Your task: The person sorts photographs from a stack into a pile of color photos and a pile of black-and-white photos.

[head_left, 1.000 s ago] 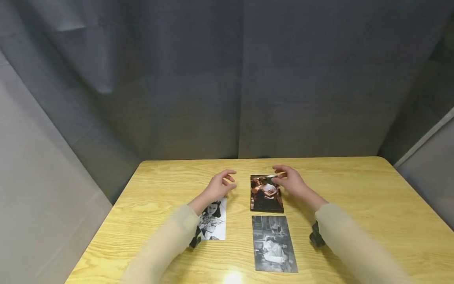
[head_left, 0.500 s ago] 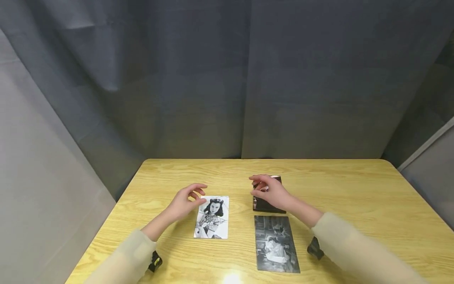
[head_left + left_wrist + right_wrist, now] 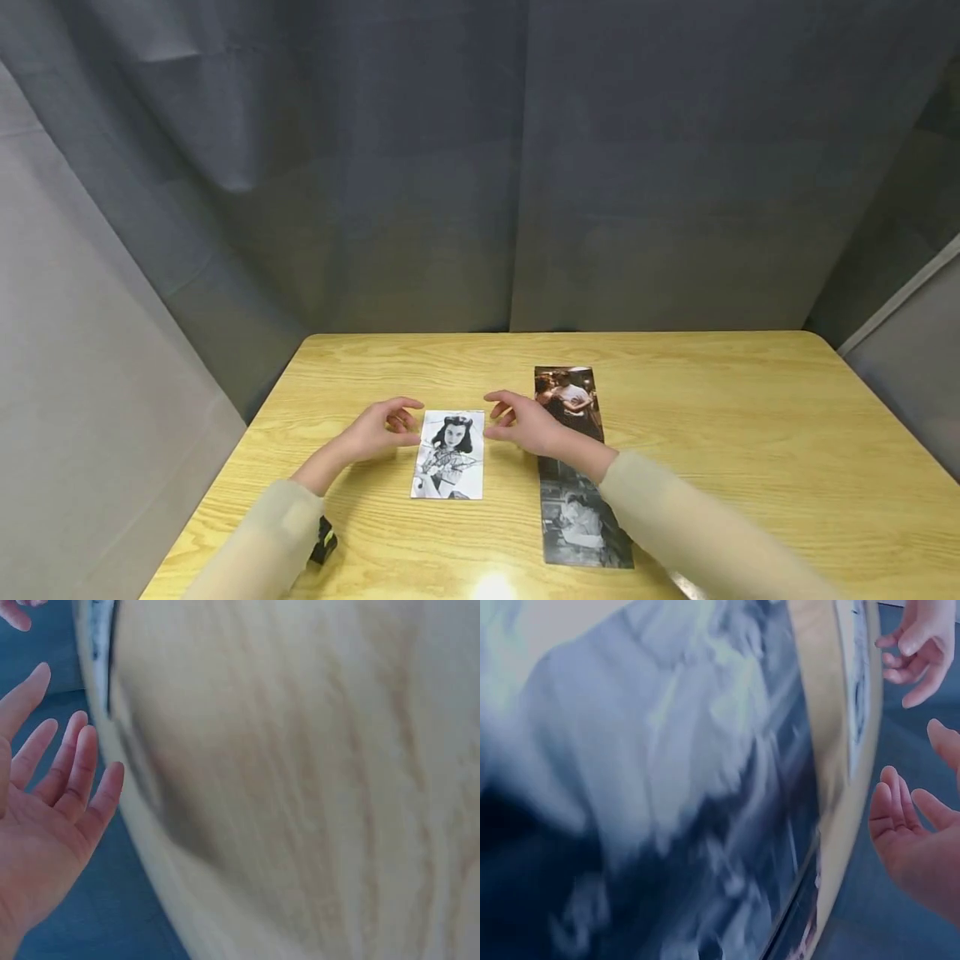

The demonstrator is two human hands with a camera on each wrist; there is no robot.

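1. Table [image 3: 750, 417]: light wood-grain top, dark grey curtain [image 3: 525, 167] behind it. We see three photo prints lying flat on it.
2. Sleeves: pale beige, both forearms reach in from the near edge. Small black object [image 3: 324, 540] sits on the table beside the left sleeve; we can't tell what it is.
3. Lower black-and-white print [image 3: 581, 521]: near edge of the table, partly under the right forearm. Colour print [image 3: 567, 398] lies just beyond it, nearly end to end with it.
4. Portrait print [image 3: 448, 457]: black-and-white, flat, left of the other two and between our two hands.
5. Left hand [image 3: 371, 433]: just beside the portrait's left edge near its top corner, fingers loosely curled and apart, holding nothing. Left wrist view shows the palm open, fingers spread. We can't tell whether a fingertip touches the paper.
6. Right hand [image 3: 525, 425]: between the portrait's right edge and the colour print, fingers relaxed and slightly apart, nothing gripped. Right wrist view is blurred but agrees.
7. Handling, our judgement: the portrait is thin, light and bendy, probably glossy, so it will slide on the table and smudge or crease easily. We'd take it by opposite long edges or lift a corner with a fingertip, not press on the face.
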